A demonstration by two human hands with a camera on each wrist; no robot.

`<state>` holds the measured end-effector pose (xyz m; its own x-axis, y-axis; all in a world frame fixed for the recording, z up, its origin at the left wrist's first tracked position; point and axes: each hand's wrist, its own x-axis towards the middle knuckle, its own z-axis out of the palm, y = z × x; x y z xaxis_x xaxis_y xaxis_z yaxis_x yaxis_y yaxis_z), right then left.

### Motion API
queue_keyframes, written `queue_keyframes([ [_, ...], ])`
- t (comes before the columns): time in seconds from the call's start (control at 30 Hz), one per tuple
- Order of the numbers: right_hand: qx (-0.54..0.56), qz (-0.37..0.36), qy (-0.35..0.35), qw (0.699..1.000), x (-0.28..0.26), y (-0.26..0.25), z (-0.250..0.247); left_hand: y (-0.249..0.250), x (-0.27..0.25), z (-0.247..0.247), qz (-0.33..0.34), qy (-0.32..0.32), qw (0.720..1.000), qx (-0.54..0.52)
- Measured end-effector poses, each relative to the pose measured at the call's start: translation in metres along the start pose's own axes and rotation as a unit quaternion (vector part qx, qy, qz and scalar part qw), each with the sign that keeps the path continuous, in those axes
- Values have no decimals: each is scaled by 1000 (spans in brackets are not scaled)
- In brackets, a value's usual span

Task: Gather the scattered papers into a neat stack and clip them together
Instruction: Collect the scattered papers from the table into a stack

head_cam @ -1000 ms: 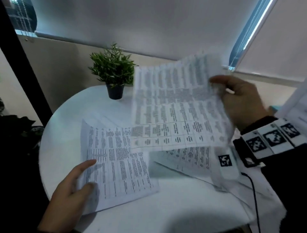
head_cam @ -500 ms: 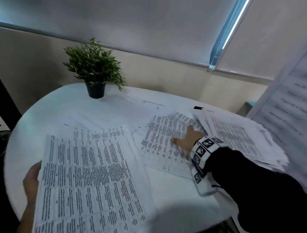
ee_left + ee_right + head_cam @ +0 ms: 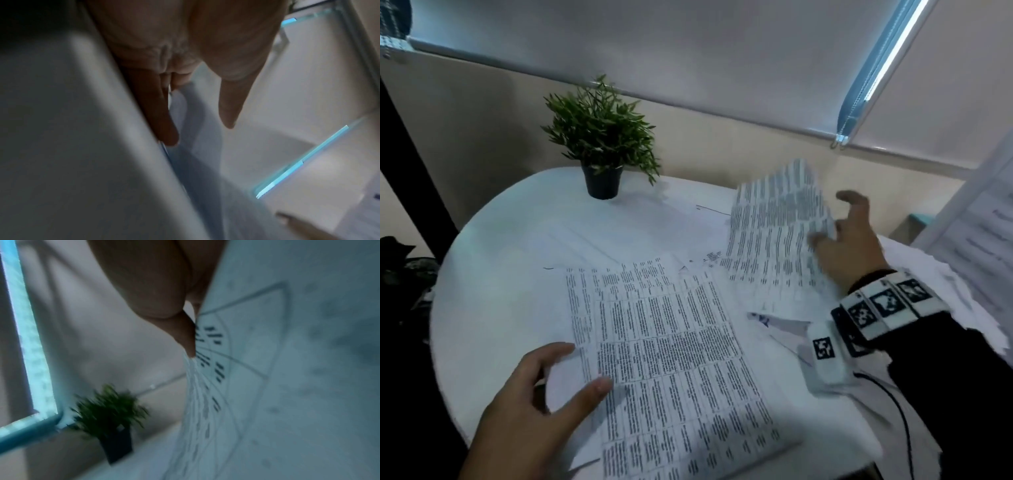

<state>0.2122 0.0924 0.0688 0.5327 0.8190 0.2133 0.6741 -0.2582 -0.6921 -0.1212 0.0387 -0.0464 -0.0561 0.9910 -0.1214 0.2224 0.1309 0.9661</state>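
A stack of printed sheets (image 3: 671, 370) lies on the round white table (image 3: 496, 281) in front of me. My left hand (image 3: 585, 366) rests on the stack's left edge, thumb and index finger stretched out; in the left wrist view its fingers (image 3: 160, 116) lie straight along a pale surface. My right hand (image 3: 835, 226) lifts one printed sheet (image 3: 774, 233) off the table at the right, its thumb pinching the sheet's right edge while the index finger sticks up. The right wrist view shows the thumb (image 3: 183, 331) pressed against that sheet (image 3: 267, 369).
A small potted plant (image 3: 601, 147) stands at the table's far edge. Blank and printed sheets (image 3: 637, 236) lie spread over the middle, and a rumpled heap of papers (image 3: 962, 281) sits behind my right wrist. A pale board (image 3: 979, 222) leans at the right edge.
My right hand pressed flat on a sheet on the table half a second ago; now it pinches that sheet and raises it. The stack at my left hand has come down onto the table.
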Motion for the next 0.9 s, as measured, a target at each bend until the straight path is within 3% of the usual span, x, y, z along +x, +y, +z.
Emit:
queue_keyframes([
  [0.1,227,-124,119,959,-19,-34,-26,-7,-1,2,17,2,998,66],
  [0.2,304,-164,82,935,-27,-36,-28,-13,-1,2,52,6,993,110],
  [0.23,284,-154,45,945,-27,-31,-22,-19,0,2,64,4,992,113],
  [0.33,78,-158,-85,981,-33,-6,14,-22,2,-1,51,-3,994,93],
  [0.5,-106,-135,-338,925,-58,12,57,-18,6,3,24,65,997,-34],
  [0.57,-154,-89,-347,921,-47,14,60,-9,4,7,14,87,993,-75],
  [0.63,-256,-36,-297,919,-27,23,59,-4,1,10,-2,62,996,-62],
  [0.7,-384,-16,-302,872,-12,29,58,-3,-3,12,-5,29,999,-13],
  [0.77,-411,7,-362,837,-9,30,57,-11,-2,11,20,12,997,67],
  [0.83,-398,4,-378,836,-9,31,57,-16,0,8,46,3,993,109],
  [0.9,-424,-30,-351,834,-8,33,59,-27,5,4,63,-5,991,116],
])
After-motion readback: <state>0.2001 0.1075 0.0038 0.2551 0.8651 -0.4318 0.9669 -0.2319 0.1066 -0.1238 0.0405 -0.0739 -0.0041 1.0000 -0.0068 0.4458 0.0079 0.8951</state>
